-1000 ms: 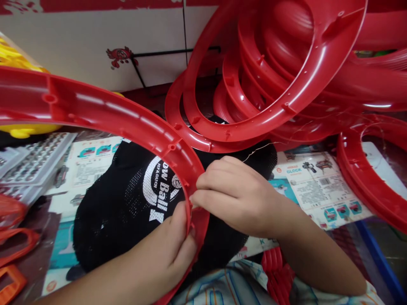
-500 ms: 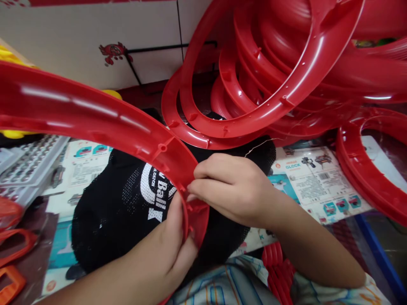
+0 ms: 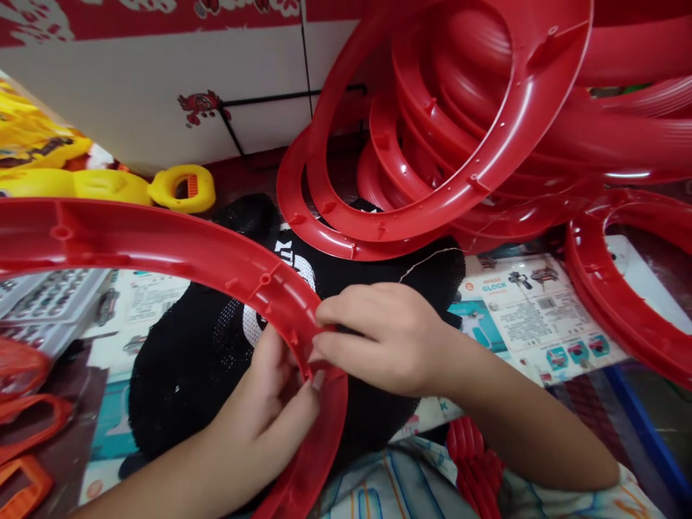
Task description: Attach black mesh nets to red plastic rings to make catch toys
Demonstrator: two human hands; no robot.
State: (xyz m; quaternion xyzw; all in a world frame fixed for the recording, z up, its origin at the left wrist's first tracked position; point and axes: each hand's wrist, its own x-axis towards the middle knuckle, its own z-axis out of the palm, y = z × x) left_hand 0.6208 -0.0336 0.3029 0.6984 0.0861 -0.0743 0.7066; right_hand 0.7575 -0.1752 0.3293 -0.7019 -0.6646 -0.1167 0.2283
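Note:
A big red plastic ring (image 3: 162, 245) arcs across the left of the view, close to the camera. My left hand (image 3: 264, 411) grips its rim from the inside, thumb pressed on the edge. My right hand (image 3: 378, 339) is closed in a pinch at the same spot on the rim, fingertips touching the ring and the black mesh net (image 3: 189, 360). That net, with white lettering, lies bunched under the ring. A thin pale thread (image 3: 427, 261) trails from the net behind my right hand.
A stack of several red rings (image 3: 476, 130) leans at the upper right, another ring (image 3: 621, 288) lies at the right. Printed cards (image 3: 530, 310) cover the table. Yellow plastic parts (image 3: 162, 187) sit upper left, a grey tray (image 3: 48, 303) and orange pieces (image 3: 27, 425) at the left.
The held ring has dropped lower and turned in my hands, uncovering the yellow parts behind it. My left hand shifted its grip along the rim; the right hand keeps pinching at the same spot.

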